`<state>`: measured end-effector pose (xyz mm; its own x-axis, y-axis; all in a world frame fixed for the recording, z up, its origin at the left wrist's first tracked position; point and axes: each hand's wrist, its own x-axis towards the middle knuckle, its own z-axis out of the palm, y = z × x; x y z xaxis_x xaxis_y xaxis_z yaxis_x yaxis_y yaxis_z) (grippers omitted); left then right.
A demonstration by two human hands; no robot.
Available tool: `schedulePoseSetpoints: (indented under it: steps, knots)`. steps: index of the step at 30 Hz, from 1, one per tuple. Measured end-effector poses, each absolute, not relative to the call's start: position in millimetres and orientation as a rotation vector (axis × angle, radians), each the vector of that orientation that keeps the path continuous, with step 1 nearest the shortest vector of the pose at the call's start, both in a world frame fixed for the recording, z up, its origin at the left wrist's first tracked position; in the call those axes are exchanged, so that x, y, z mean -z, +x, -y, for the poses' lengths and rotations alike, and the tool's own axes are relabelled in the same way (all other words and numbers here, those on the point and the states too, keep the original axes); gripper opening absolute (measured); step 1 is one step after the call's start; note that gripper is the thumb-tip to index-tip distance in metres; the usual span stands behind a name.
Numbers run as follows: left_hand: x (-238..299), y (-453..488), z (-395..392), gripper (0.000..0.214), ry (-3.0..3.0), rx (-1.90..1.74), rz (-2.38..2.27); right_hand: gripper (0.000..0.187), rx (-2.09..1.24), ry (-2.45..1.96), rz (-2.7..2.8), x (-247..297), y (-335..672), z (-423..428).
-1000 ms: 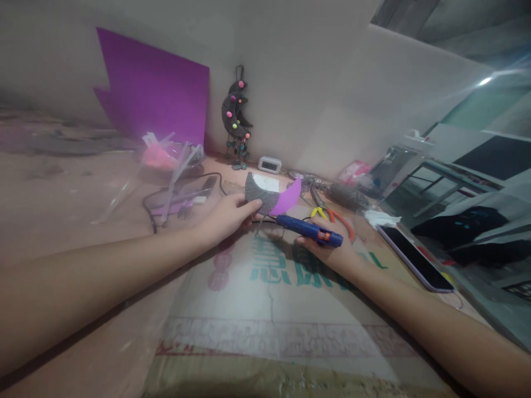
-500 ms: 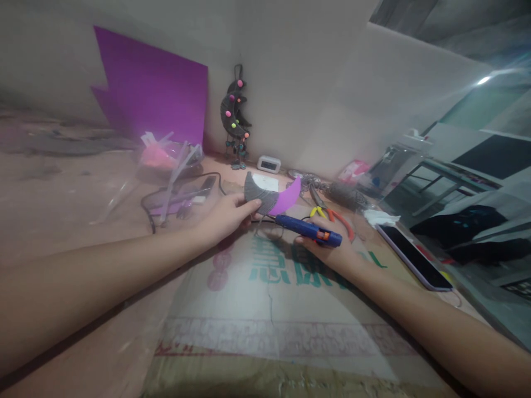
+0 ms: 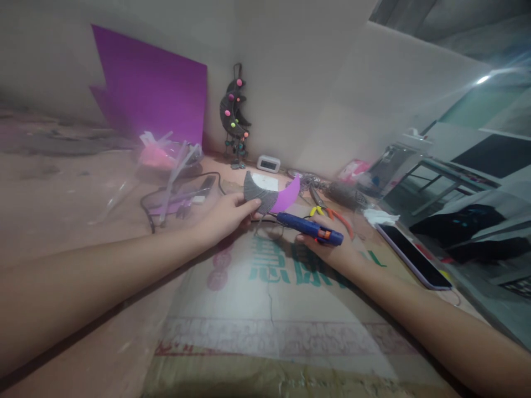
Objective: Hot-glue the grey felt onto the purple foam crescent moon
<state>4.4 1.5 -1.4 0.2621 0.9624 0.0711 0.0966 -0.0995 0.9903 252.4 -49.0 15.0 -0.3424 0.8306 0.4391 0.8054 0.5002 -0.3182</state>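
Note:
My left hand (image 3: 238, 213) pinches a crescent moon cutout (image 3: 288, 194) at its left part, thumb on top. Dark grey yarn is wound around the left half of the crescent; its right half is bare purple. In my right hand (image 3: 321, 237) is a blue hot glue gun (image 3: 309, 228), its fingers closed around the handle. The gun's tip points left at the crescent's lower edge, close to the wound yarn. Whether tip and crescent touch, I cannot tell. A loose strand of yarn hangs below my left fingers.
Beneath my hands lies a printed cardboard sheet (image 3: 232, 331). Orange-handled pliers (image 3: 338, 218), a grey yarn bundle (image 3: 344, 194) and a phone (image 3: 415, 257) lie to the right. Behind stand a small white clock (image 3: 268, 163), a decorated moon hanging (image 3: 234, 116) and purple card (image 3: 157, 88). Glue sticks (image 3: 178, 182) lie left.
The glue gun has shifted very slightly to the right relative to the crescent. Both hands otherwise keep the same hold, and the view has moved only a little.

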Motion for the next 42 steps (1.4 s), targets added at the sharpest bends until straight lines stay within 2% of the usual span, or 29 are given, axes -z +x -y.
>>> schedulePoseSetpoints:
  steps: [11, 22, 42]
  knots:
    - [5.3, 3.8, -3.4, 0.03, 1.476, -1.011, -1.04, 0.024, -0.111, -1.352, 2.164, -20.4, 249.8, 51.7]
    - [1.8, 4.1, -2.1, 0.031, 1.519, -1.014, -1.061, 0.026, 0.059, -1.351, 2.191, -23.7, 252.7, 53.6]
    - [4.0, 4.1, -3.3, 0.032, 1.485, -1.003, -1.023, 0.025, 0.05, -1.358, 2.155, -21.6, 259.3, 46.1]
